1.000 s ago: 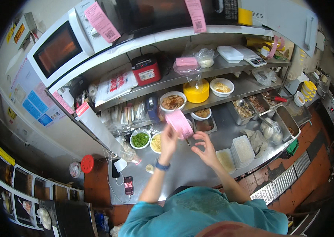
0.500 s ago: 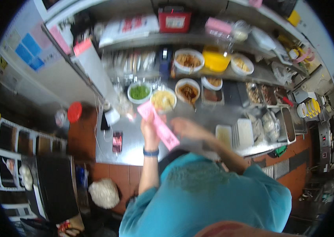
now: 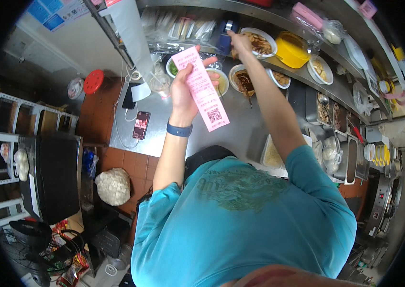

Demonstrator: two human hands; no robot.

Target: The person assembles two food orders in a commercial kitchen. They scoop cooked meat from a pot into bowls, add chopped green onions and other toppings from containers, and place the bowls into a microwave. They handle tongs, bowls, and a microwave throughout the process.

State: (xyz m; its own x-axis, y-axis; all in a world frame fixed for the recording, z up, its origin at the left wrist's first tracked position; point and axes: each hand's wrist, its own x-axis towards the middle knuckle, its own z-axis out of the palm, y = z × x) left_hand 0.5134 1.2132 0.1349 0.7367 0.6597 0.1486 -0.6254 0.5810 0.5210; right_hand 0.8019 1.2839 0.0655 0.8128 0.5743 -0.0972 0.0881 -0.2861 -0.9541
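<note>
My left hand (image 3: 184, 91) is closed on a long pink paper slip (image 3: 207, 98), pinched between thumb and fingers. The slip bears dark print and a square code near its lower end. My right hand (image 3: 242, 45) is stretched forward to the shelf, its index finger extended to a dark blue box-shaped device (image 3: 225, 38). The finger touches it or is just in front; I cannot tell which. Beside this hand is a white bowl of brown sliced food (image 3: 261, 43). Behind the slip, bowls of chopped greens (image 3: 172, 68) and pale yellow food (image 3: 221, 81) are partly hidden.
On the steel counter (image 3: 164, 136) lie a lit phone (image 3: 141, 125) with a cable and a dark phone (image 3: 128, 98). A yellow tub (image 3: 292, 50) stands on the shelf. Food trays (image 3: 324, 112) sit at the right. A filled pale bag (image 3: 112, 186) rests on the floor at left.
My right hand has moved from beside the slip up and forward to the blue device. My left hand still holds the slip, now raised and turned more upright. The whole view has shifted.
</note>
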